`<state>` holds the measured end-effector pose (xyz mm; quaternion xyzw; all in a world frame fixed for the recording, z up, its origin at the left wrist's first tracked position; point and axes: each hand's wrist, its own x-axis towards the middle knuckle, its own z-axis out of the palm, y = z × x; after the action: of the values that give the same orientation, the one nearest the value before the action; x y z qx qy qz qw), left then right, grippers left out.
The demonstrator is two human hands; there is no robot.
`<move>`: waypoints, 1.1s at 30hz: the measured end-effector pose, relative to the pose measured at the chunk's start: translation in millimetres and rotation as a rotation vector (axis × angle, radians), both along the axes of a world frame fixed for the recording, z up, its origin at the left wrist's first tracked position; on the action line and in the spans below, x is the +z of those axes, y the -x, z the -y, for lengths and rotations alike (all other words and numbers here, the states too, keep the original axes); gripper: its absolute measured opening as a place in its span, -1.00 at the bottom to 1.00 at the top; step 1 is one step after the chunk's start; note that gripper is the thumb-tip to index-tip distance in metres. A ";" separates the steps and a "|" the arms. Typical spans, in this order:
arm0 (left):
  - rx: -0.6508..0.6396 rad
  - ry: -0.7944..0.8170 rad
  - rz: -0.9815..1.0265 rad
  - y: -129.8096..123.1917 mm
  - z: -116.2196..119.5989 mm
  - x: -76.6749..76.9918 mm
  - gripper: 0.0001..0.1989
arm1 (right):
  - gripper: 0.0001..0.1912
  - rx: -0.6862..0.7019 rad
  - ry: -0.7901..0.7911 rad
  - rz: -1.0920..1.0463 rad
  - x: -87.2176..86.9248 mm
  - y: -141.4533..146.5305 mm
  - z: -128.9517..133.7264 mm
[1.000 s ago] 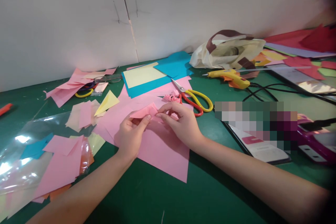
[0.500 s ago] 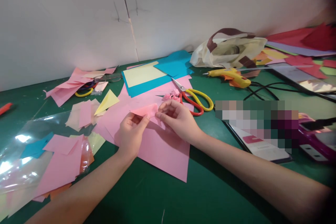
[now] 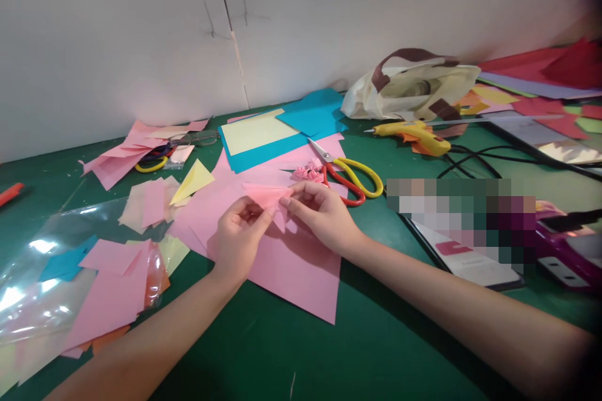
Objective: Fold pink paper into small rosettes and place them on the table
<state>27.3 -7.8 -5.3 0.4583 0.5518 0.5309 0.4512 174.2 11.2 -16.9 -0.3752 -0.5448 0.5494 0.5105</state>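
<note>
A small folded piece of pink paper (image 3: 267, 195) is pinched between both hands, above larger pink sheets (image 3: 301, 276). My left hand (image 3: 239, 232) grips its left side, thumb on the near face. On the right edge, my right hand (image 3: 320, 210) pinches it between thumb and fingers. A pointed flap hangs down between the thumbs. Just beyond my right hand lie small pink paper flowers (image 3: 308, 172) and scissors (image 3: 348, 172) with one red and one yellow handle, blades pointing to the wall.
Blue sheets (image 3: 249, 161) and a cream sheet (image 3: 258, 131) lie behind. At left are a clear plastic bag (image 3: 108, 216), paper scraps (image 3: 192, 182) and glasses (image 3: 202, 138). At right sit a yellow glue gun (image 3: 414, 135), black cords (image 3: 475, 160), a phone (image 3: 470, 263) and a cloth bag (image 3: 362, 100).
The pink paper has been turned and folded between my fingers. It was a flatter strip and now shows a pointed flap hanging down. My hands have shifted slightly to the right.
</note>
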 end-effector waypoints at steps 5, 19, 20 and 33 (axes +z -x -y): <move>0.058 -0.034 0.138 -0.1 -0.8 0.9 -0.67 | -0.73 0.147 0.046 -0.052 -0.5 0.9 2.9; -0.153 0.004 -0.169 4.7 1.7 -0.3 -0.83 | -0.62 -0.071 -0.262 0.255 1.8 -0.3 6.7; -0.151 0.019 -0.157 3.6 1.8 0.5 -0.84 | -0.61 -0.085 -0.262 0.249 1.5 -0.4 5.9; -0.030 0.100 0.272 2.2 -3.3 -0.5 -0.82 | -0.47 -0.074 -0.256 0.158 -5.2 0.5 5.9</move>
<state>25.1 -4.4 -5.7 0.3674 0.5043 0.5531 0.5521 173.8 5.3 -22.2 -0.3687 -0.6347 0.4250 0.5296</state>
